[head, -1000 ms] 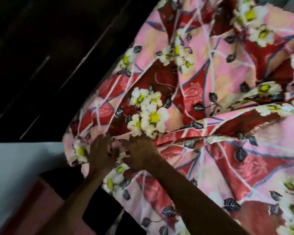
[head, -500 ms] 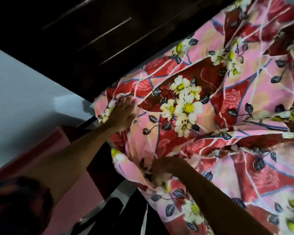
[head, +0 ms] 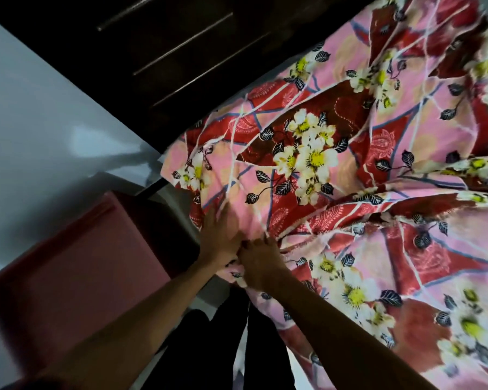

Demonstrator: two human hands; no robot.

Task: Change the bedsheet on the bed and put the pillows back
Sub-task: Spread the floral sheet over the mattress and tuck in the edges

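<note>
Pink, smooth-topped block (head: 76, 266) at lower left, against a pale grey surface (head: 40, 108). Dark wooden panel (head: 181, 52) with thin pale grooves runs along the top. We note the left hand (head: 221, 235) lying flat on the floral bedsheet (head: 350, 192), fingers straight, pressing the cloth at the bed's near corner. Touching it, just to the right, the right hand (head: 261, 263) has its fingers curled into a gathered fold of the same sheet. Sheet: pink and red with white-and-yellow flowers, rumpled, draped over the corner and spread across the right of our view, one edge hanging down below the hands.
</note>
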